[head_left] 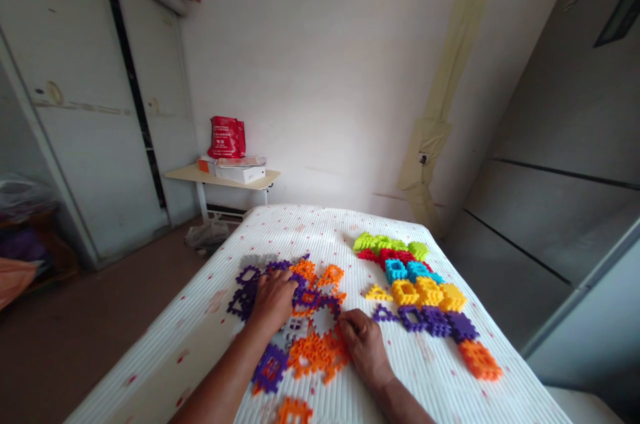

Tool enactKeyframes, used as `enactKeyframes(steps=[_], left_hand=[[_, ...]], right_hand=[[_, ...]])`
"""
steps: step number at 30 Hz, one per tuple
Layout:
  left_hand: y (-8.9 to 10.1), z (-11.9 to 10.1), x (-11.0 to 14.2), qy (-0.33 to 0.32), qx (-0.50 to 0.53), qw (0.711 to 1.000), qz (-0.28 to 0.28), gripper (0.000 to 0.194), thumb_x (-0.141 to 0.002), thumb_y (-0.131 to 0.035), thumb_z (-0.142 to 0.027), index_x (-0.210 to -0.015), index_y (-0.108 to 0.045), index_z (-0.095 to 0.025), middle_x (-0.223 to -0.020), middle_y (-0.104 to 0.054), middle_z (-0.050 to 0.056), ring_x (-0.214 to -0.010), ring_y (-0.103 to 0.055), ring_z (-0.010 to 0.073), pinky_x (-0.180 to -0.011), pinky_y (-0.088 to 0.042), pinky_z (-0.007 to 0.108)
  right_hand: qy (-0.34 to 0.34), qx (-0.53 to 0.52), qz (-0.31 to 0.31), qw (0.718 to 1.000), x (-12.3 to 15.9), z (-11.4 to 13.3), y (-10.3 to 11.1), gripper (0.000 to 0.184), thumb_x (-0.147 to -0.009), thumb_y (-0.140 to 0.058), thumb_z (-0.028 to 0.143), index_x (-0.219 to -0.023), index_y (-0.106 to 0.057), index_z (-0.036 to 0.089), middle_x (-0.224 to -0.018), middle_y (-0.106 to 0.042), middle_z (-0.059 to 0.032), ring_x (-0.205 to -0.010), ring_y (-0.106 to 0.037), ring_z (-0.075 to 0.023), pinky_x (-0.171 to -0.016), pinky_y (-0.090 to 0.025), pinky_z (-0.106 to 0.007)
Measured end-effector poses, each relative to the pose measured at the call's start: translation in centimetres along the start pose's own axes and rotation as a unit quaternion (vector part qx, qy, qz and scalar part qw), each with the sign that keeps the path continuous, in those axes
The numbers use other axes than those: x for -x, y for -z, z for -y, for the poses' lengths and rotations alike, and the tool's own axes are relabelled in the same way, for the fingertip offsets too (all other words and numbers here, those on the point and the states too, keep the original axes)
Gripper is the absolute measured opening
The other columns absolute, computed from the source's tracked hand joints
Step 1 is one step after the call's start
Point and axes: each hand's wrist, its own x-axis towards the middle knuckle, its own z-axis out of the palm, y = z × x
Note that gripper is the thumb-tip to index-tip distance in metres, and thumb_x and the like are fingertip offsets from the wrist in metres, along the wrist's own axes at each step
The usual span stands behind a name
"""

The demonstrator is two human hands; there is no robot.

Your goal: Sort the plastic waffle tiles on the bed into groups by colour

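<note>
My left hand (274,296) reaches into a loose pile of interlocking plastic tiles, its fingers curled on a purple tile (300,283). My right hand (367,345) rests at the pile's right edge, beside the orange tiles (313,356). Its fingers are bent inward, and whatever they may hold is hidden. Grey tiles (296,327) lie between the hands among the mixed orange and purple ones. Nearer to me are a purple tile with orange inside it (271,369) and a separate orange tile (294,411).
Tiles lie sorted by colour in rows on the right: green (390,245), red (396,256), blue (407,271), yellow (429,292), purple (437,321) and orange (480,361). A patterned white cover (200,351) lies underneath. Behind stands a small table (187,174) with a red bag (226,137).
</note>
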Motion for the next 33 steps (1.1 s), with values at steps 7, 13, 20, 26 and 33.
enactKeyframes(steps=[7,13,20,26,33], left_hand=[[0.0,0.3,-0.4,-0.018,0.007,1.000,0.025,0.034,-0.072,-0.041,0.002,-0.076,-0.066,-0.020,-0.101,-0.067,0.008,-0.094,-0.062,0.0194,-0.081,-0.040,0.032],[0.3,0.3,0.0,-0.004,0.023,1.000,0.006,0.030,-0.071,-0.041,0.002,-0.072,-0.063,-0.019,-0.111,-0.065,0.008,-0.102,-0.058,0.0219,-0.083,-0.041,0.035],[0.6,0.4,0.5,-0.006,0.086,0.996,-0.039,0.022,-0.070,-0.049,-0.003,-0.075,-0.060,-0.021,-0.120,-0.062,0.007,-0.111,-0.053,0.0247,-0.090,-0.039,0.040],[0.8,0.7,0.9,0.015,0.192,0.977,-0.088,0.016,-0.069,-0.050,-0.009,-0.075,-0.059,-0.021,-0.092,-0.066,0.006,-0.094,-0.058,0.0227,-0.089,-0.041,0.038],[0.7,-0.7,2.6,0.066,0.357,0.927,-0.091,0.030,-0.069,-0.052,-0.025,-0.095,-0.064,-0.018,-0.091,-0.070,0.006,-0.085,-0.063,0.0231,-0.079,-0.049,0.034]], right_hand=[[-0.005,0.000,0.012,1.000,0.0,0.4,0.2,0.025,-0.081,-0.045,0.028,-0.077,-0.067,0.018,-0.075,-0.069,-0.0056,-0.071,-0.064,-0.0187,-0.066,-0.048,-0.026],[-0.008,0.002,0.019,1.000,-0.1,0.3,0.2,0.023,-0.081,-0.046,0.027,-0.078,-0.067,0.018,-0.076,-0.068,-0.0054,-0.071,-0.064,-0.0186,-0.067,-0.047,-0.026],[-0.008,0.005,0.022,1.000,0.0,0.2,0.2,0.024,-0.081,-0.046,0.026,-0.078,-0.067,0.017,-0.077,-0.068,-0.0054,-0.071,-0.063,-0.0180,-0.067,-0.046,-0.025],[-0.020,0.002,0.025,0.999,0.0,0.2,0.2,0.023,-0.081,-0.047,0.026,-0.078,-0.068,0.017,-0.077,-0.068,-0.0054,-0.071,-0.063,-0.0174,-0.067,-0.046,-0.024],[-0.018,0.006,0.029,0.999,0.0,0.2,0.2,0.023,-0.081,-0.046,0.027,-0.080,-0.067,0.018,-0.078,-0.069,-0.0057,-0.073,-0.063,-0.0180,-0.068,-0.046,-0.025]])
